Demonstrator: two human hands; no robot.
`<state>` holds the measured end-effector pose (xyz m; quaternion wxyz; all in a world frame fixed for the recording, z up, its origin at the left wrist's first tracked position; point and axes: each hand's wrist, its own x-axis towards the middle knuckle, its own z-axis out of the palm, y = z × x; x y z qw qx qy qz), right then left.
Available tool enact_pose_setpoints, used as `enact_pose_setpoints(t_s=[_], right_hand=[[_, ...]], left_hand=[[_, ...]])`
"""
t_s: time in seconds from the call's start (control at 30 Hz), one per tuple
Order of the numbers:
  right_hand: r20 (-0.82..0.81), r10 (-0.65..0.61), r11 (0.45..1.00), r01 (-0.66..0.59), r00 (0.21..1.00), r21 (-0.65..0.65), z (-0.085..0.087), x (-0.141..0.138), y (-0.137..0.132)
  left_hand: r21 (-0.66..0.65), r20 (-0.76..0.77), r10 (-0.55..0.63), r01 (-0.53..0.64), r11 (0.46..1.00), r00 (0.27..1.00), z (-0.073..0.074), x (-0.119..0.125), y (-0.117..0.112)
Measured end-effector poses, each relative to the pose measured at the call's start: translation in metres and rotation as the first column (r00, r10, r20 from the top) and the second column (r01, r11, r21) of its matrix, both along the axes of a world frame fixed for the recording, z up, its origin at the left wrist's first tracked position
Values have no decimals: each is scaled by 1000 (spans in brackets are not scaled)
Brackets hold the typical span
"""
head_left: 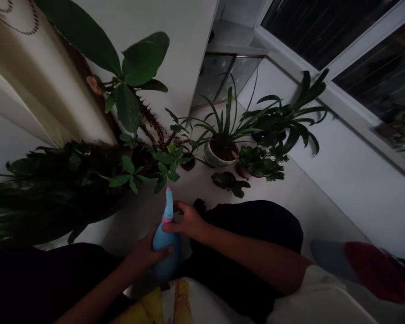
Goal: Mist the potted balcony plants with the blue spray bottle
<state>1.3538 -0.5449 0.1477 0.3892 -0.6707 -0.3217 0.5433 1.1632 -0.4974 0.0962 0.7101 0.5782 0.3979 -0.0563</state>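
A light blue spray bottle (165, 245) with a pink collar and a blue nozzle stands upright between my knees. My left hand (145, 252) is wrapped round the bottle's body from the left. My right hand (187, 220) grips the pink collar and the trigger part at the top, fingers curled. Both hands are closed on the bottle.
Several potted plants stand on the pale floor ahead: a thorny large-leaved plant (135, 99), a dark bushy plant (54, 180), a white pot (219, 155) with long leaves, a small leafy plant (261, 164). A white wall (351, 171) and window lie right. A red-and-grey slipper (364, 267) is at right.
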Motion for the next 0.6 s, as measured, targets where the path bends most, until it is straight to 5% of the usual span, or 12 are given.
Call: enact_pose_setpoints(t_s=[0.4,0.6], right_hand=[[-202,-71,997,67,977,-26,2,9,13],[-96,-43,999,44,994,0,-6,13,13]], left_hand=[[-12,-1,112,-112,994,994,-20,17,3],[-95,70,146,-139,986,987,-17,21,2]])
